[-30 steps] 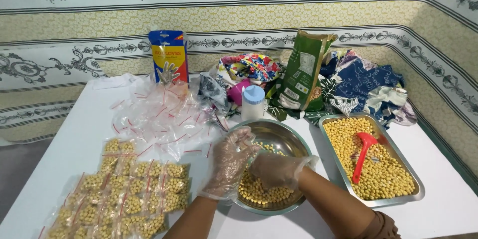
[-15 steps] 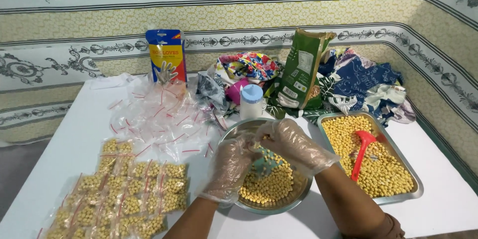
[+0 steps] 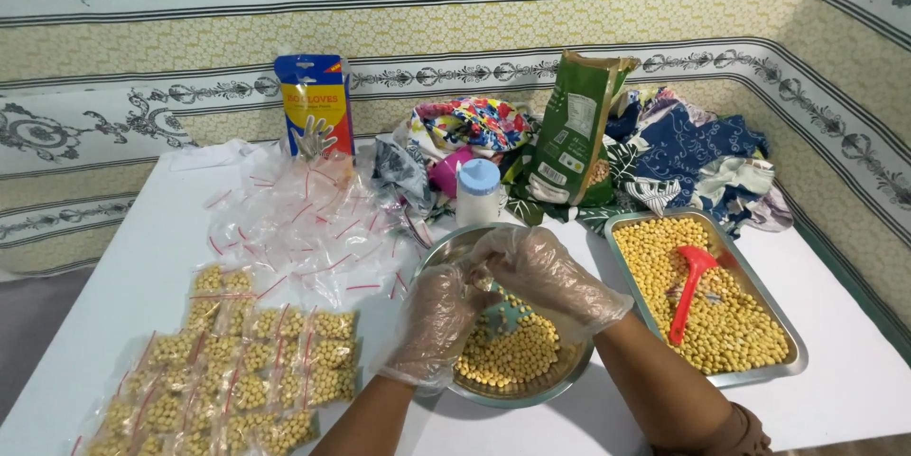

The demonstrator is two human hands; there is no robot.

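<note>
Over round steel bowl (image 3: pixel 569 375) | crinkly-gloved left hand (image 3: pixel 438 321), right hand (image 3: pixel 543 269): grips clamped on small clear bag (image 3: pixel 482 278)

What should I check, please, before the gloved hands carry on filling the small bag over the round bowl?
1. Both hands gloved: ok. The left hand and right hand both wear clear plastic gloves.
2. Hands over the round metal bowl, so spilled beans fall back in: ok.
3. Small bag open at the mouth: cannot tell, the fingers hide it.
4. Beans left in the bowl: ok, a layer covers part of the bottom.
5. Empty zip bags within reach: ok, a pile lies beside the bowl, on the person's left.
6. Room for the next packet: ok, bare table borders the filled packets.
</note>
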